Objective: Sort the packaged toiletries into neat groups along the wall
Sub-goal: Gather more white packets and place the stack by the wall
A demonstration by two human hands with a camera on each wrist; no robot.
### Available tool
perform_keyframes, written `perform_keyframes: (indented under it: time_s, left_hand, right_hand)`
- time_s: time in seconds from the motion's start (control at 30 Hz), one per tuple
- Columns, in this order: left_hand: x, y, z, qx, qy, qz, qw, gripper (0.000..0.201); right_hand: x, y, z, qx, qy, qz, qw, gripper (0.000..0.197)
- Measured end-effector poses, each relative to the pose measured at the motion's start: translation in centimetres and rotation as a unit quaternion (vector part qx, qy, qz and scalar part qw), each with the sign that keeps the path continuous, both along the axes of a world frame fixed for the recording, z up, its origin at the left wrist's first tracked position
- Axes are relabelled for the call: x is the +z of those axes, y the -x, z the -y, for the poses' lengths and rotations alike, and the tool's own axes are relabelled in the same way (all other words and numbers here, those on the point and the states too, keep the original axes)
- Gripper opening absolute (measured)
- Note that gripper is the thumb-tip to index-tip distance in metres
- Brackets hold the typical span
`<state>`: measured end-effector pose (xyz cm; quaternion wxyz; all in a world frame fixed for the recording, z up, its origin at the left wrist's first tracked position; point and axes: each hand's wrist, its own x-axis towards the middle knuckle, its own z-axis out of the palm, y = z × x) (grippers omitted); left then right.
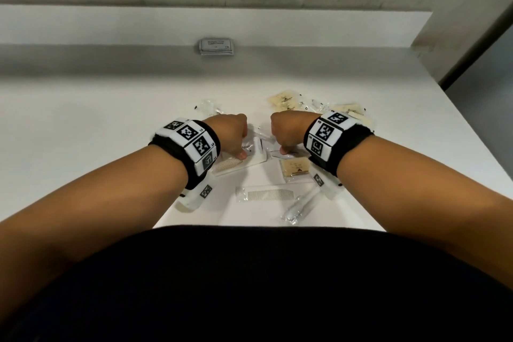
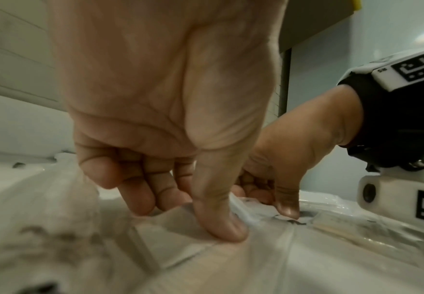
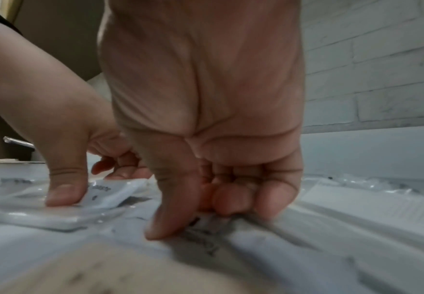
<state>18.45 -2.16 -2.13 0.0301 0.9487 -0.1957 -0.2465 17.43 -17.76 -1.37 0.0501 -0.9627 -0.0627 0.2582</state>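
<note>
Your left hand (image 1: 231, 133) pinches the toothpaste packet (image 1: 254, 151) mid-tabletop (image 1: 83, 119); your right hand (image 1: 288, 132) curls onto a clear packet (image 1: 291, 151) beside it. One stack (image 1: 216, 46) sits at the far edge.

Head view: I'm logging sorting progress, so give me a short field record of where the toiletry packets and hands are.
surface: white counter
already at wall: small stack of grey packets
unsorted pile: mid-counter, near the person
left hand: grip on white toothpaste packet, thumb pressing on it
right hand: fingers curled, thumb down on a clear wrapped packet
loose combs: wrapped comb nearest the person, another under the left hand
tan sachets: one by the right wrist, others farther back
</note>
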Motion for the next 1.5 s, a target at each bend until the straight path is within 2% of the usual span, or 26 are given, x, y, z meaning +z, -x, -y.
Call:
perform_keyframes:
  time_s: [0.07, 0.1, 0.17, 0.2, 0.33, 0.47, 0.57, 0.67, 0.77, 0.83, 0.93, 1.03, 1.1, 1.23, 1.33, 1.43, 1.5]
  left_hand:
    - [-0.1, -0.1, -0.1, -0.009, -0.017, 0.006, 1.000, 0.054]
    - [-0.2, -0.1, -0.1, -0.016, -0.028, 0.009, 0.999, 0.054]
    - [-0.2, -0.1, -0.1, -0.025, -0.048, 0.012, 0.998, 0.054]
    - [-0.3, -0.2, 0.0, -0.029, -0.054, 0.015, 0.998, 0.054]
    - [-0.1, 0.1, 0.1, -0.044, -0.069, 0.031, 0.996, 0.050]
    - [0.3, 0.3, -0.1, -0.056, -0.053, 0.036, 0.996, 0.042]
    - [0.8, 0.4, -0.2, -0.061, -0.009, 0.073, 0.995, 0.026]
    - [1.6, 0.6, 1.5, -0.080, 0.034, 0.105, 0.991, 0.031]
    - [2.0, 1.1, 4.7, -0.132, 0.070, 0.079, 0.986, 0.029]
    - [1.5, 1.3, 6.4, -0.154, 0.079, 0.050, 0.984, 0.026]
    - [0.0, 1.4, 7.7, -0.173, 0.066, 0.045, 0.982, 0.033]
    - [-0.5, 1.3, 8.1, -0.155, 0.060, 0.046, 0.985, 0.037]
    - [-0.5, 1.2, 8.1, -0.134, 0.061, 0.027, 0.989, 0.039]
    - [-0.6, 1.0, 7.6, -0.086, 0.096, -0.024, 0.991, 0.054]
    - [-0.8, 0.8, 6.5, -0.044, 0.125, -0.048, 0.990, 0.060]
    - [-0.5, 0.4, 5.4, -0.023, 0.108, -0.019, 0.994, 0.054]
    - [0.1, 0.1, 5.2, -0.025, 0.084, 0.028, 0.996, 0.043]
  right_hand:
    - [0.0, 0.4, -0.5, 0.018, 0.045, 0.017, 0.999, 0.010]
    - [0.0, 0.8, -0.5, 0.021, 0.050, 0.028, 0.998, 0.023]
    - [0.5, 1.5, -0.4, 0.010, 0.024, 0.031, 0.999, 0.051]
    - [0.7, 1.7, -0.3, 0.003, -0.002, 0.023, 1.000, 0.057]
    - [0.3, 1.5, -0.3, -0.066, -0.076, -0.029, 0.994, 0.065]
    - [0.3, 1.1, 0.3, -0.054, -0.074, -0.037, 0.995, 0.062]
    - [1.6, 0.8, 2.3, -0.042, -0.051, -0.019, 0.998, 0.040]
    - [1.9, 0.7, 5.2, -0.035, -0.002, -0.006, 0.999, 0.035]
    - [1.3, 1.1, 7.6, -0.060, 0.011, 0.020, 0.998, 0.032]
    - [1.1, 1.6, 8.4, -0.088, 0.004, 0.051, 0.995, 0.022]
    - [0.1, 2.3, 8.4, -0.110, 0.005, 0.068, 0.992, 0.031]
    - [-1.4, 2.4, 8.1, -0.107, 0.042, 0.062, 0.991, 0.039]
    - [-1.5, 2.1, 7.9, -0.103, 0.057, 0.036, 0.992, 0.036]
    - [0.1, 1.8, 8.0, -0.073, 0.088, 0.005, 0.993, 0.036]
    - [2.0, 3.0, 8.4, -0.077, 0.069, 0.005, 0.995, 0.031]
    - [1.9, 4.9, 8.2, -0.083, 0.071, -0.060, 0.992, 0.035]
    - [0.6, 5.9, 7.5, -0.104, 0.073, -0.066, 0.990, 0.036]
